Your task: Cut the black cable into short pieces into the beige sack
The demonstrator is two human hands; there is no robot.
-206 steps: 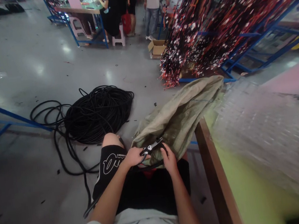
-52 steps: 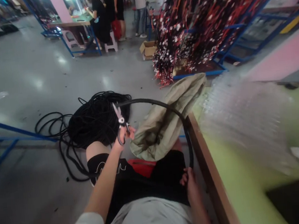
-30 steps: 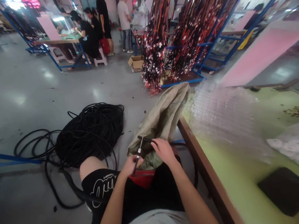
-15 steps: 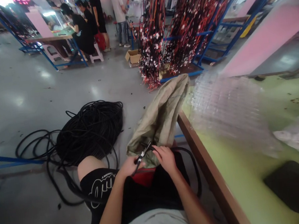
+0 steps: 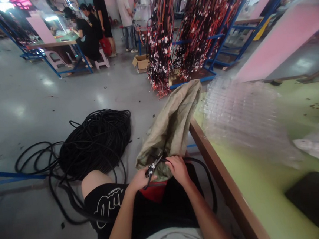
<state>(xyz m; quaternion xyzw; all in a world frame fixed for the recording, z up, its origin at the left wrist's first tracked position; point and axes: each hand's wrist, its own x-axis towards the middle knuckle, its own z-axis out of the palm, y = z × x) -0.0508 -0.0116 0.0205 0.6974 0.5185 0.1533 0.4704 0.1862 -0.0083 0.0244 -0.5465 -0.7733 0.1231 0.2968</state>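
Over the open sack (image 5: 176, 114), left hand (image 5: 139, 179) has its grip clamped on the scissors (image 5: 152, 167), blades angled up toward right hand (image 5: 177, 167). That grip is closed on black tubing (image 5: 207, 171); can't tell if blades touch it. Tubing bends down beside the worktop (image 5: 236, 165). Black coil (image 5: 95, 147) on floor (image 5: 36, 111), left of sack.
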